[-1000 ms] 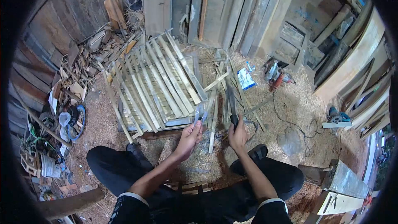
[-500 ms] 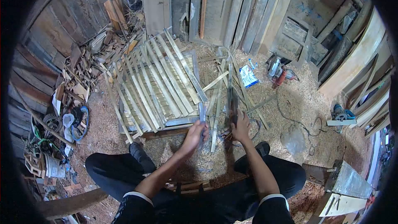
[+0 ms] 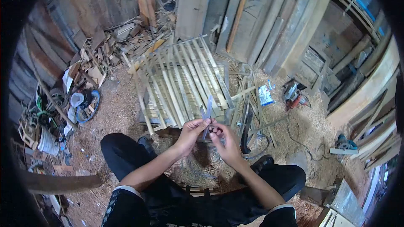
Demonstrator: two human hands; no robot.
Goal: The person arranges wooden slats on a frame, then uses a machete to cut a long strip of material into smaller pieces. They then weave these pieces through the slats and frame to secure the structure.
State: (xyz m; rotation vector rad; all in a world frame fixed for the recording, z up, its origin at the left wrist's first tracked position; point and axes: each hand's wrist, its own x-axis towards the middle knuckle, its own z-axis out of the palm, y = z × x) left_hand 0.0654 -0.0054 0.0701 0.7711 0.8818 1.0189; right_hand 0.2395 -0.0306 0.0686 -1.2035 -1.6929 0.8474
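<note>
My left hand (image 3: 191,134) is closed around a thin grey flat strip (image 3: 208,107), which points up and away from me over the near edge of the slatted wooden frame (image 3: 185,75). Beside it, my right hand (image 3: 225,141) has its fingertips pinched close to the strip and my left fingers; what they grip there is too small to make out. A dark saw-like tool (image 3: 246,132) with a black handle lies to the right of my right hand, among narrow wooden sticks.
A red power tool (image 3: 294,98) and a blue-white packet (image 3: 265,95) lie at the right, with a cord (image 3: 294,138) on the sawdust. A teal tool (image 3: 344,143) is farther right. Wood scraps (image 3: 101,54) are piled back left; boards (image 3: 269,25) lean behind.
My right hand has left the dark saw-like tool and come to my left hand at the strip. The camera view has shifted, so the surroundings sit differently.
</note>
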